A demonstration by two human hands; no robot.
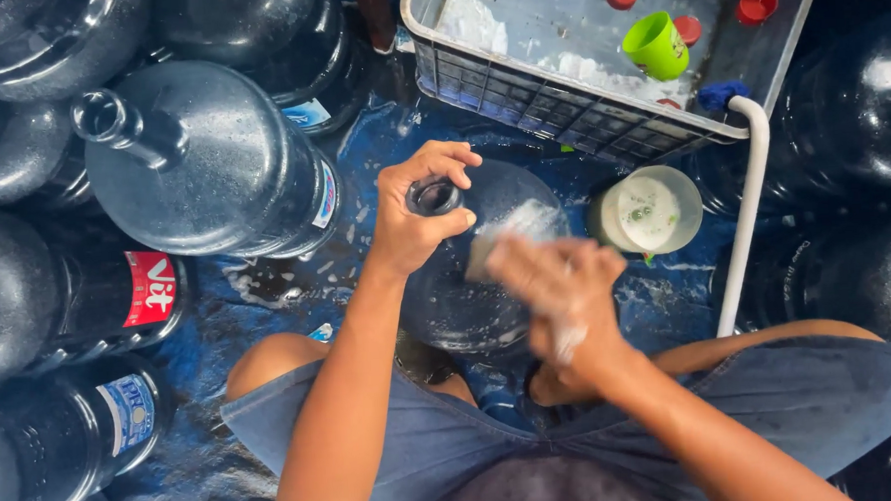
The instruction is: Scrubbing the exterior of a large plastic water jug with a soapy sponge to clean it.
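The right hand (557, 286) is blurred by motion, and what it grips cannot be told. The neck of the water jug (486, 269) is partly hidden by the left hand (419, 212). The far crate (559, 95) is cut off by the top edge.

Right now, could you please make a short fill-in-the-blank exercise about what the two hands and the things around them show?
1. The left hand grips the jug by its ____.
2. The right hand rubs the jug with a ____.
3. The cup in the crate is ____.
4. The pipe beside the crate is ____.

Missing words: neck; sponge; green; white
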